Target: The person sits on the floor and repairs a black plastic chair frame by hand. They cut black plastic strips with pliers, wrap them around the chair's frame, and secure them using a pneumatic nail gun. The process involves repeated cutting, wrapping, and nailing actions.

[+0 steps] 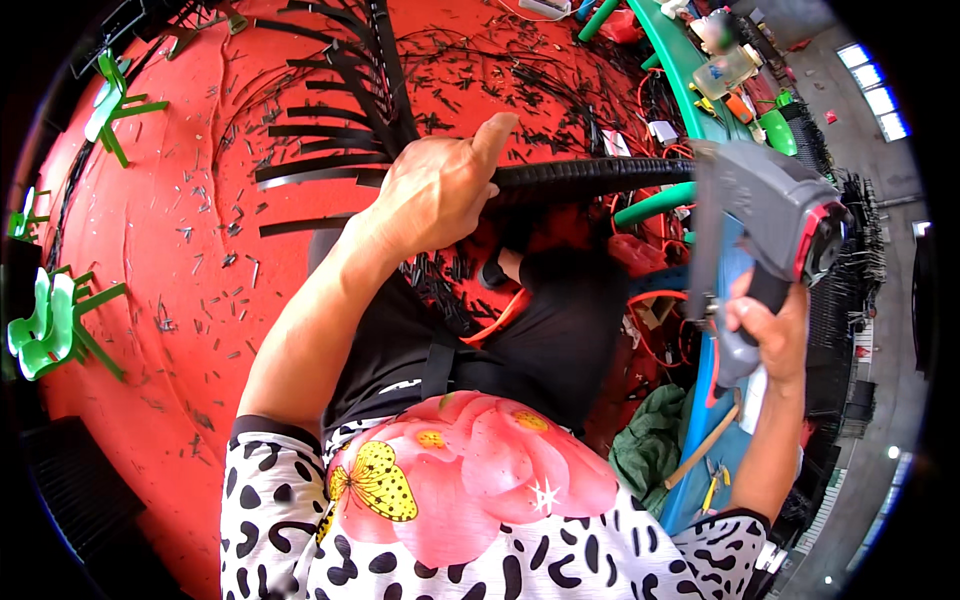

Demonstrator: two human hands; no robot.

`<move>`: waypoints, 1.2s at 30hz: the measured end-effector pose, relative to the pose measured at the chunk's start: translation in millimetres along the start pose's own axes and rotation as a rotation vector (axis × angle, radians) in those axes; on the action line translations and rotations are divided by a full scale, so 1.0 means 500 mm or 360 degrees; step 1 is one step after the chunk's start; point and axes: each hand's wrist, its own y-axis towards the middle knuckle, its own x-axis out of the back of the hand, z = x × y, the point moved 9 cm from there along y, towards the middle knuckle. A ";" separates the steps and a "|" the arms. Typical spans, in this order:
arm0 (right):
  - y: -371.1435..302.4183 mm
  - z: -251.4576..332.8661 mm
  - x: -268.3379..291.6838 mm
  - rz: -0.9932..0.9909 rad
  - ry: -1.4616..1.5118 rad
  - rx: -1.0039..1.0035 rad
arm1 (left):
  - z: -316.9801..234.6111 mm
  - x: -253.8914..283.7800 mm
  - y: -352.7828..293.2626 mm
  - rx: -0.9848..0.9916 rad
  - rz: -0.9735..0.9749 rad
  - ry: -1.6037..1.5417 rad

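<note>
My left hand (428,195) is closed round a long black ribbed band (600,175), its thumb pointing up and to the right. Past that hand, several flat black strips (330,130) fan out from a dark stem to the left and far side. The band runs right from my fist toward the bench. Raised at the right, my right hand (775,335) grips the handle of a grey and black staple gun (775,195) with red trim. The gun's front is slightly blurred and overlaps the band's right end in the picture, so I cannot tell whether they touch.
Black offcuts litter the red floor (190,90). Green chairs (48,325) stand at the left. Along the right runs a green-edged bench (672,55) bearing a clear jar (726,72). A dark green cloth (650,440), wooden stick (705,446) and yellow-handled pliers (712,488) lie nearer me.
</note>
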 end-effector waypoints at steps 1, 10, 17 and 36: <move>-0.004 0.006 -0.045 0.0185 0.0054 -0.0114 | 0.001 0.001 -0.004 0.0008 0.0001 0.0007; -0.046 0.043 -0.250 0.0666 0.0574 -0.0376 | -0.024 -0.002 -0.012 -0.0131 -0.0052 0.0057; -0.042 0.052 -0.273 0.0662 0.0659 -0.0370 | -0.023 0.000 -0.009 -0.0148 -0.0057 0.0082; -0.036 0.055 -0.290 0.0600 0.0565 -0.0405 | -0.026 0.005 -0.010 -0.0120 -0.0112 0.0038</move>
